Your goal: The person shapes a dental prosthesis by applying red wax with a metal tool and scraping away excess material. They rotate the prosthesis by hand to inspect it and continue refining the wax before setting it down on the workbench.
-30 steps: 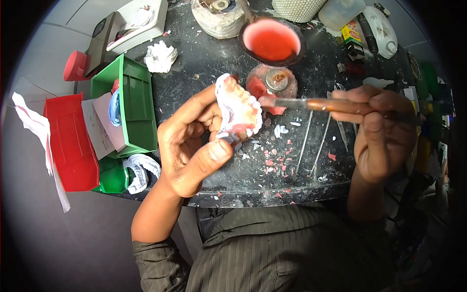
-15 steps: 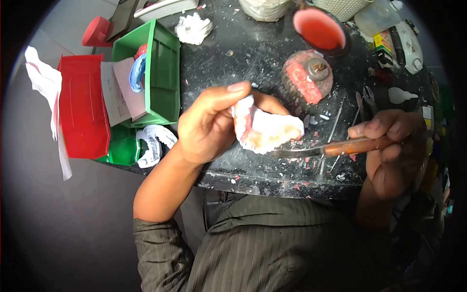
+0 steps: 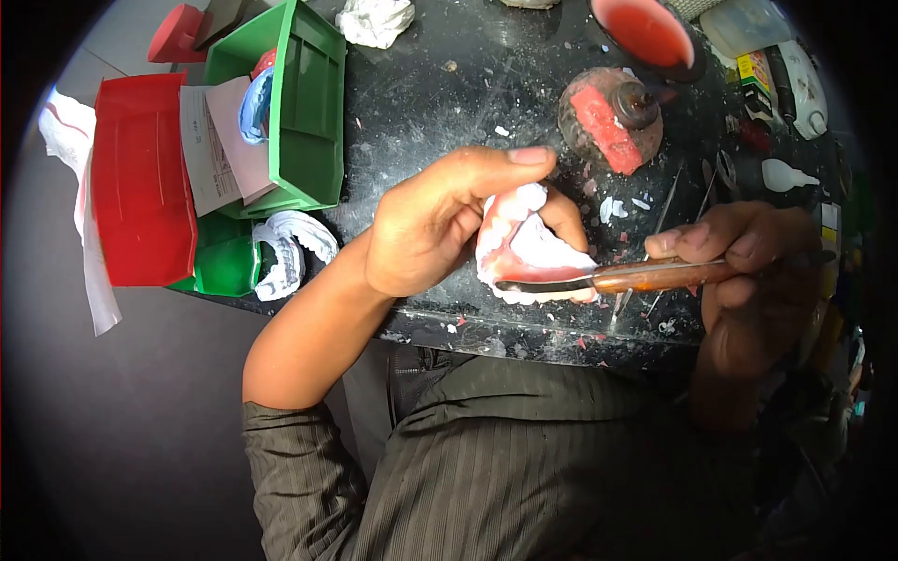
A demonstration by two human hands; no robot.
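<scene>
My left hand (image 3: 435, 220) grips a white dental cast (image 3: 547, 245) with pink wax along its ridge, thumb and fingers around its far side. A knife with a brown wooden handle (image 3: 655, 275) is in my right hand (image 3: 758, 252). Its metal blade lies across the pink wax on the near side of the cast. Beyond the cast stands a round burner (image 3: 636, 105) with a red wax block (image 3: 603, 126) beside its top.
Green bin (image 3: 313, 112), red bin (image 3: 140, 178) and a horseshoe-shaped white cast (image 3: 281, 252) are at the left. A red-lined bowl (image 3: 645, 35) stands at the back, near crumpled white material (image 3: 374, 19). Thin metal tools and wax scraps lie right of centre on the black table (image 3: 421, 122).
The cast has turned in my left hand and shows more pink wax. The knife blade has moved left onto it. The view has shifted, so the table items appear higher.
</scene>
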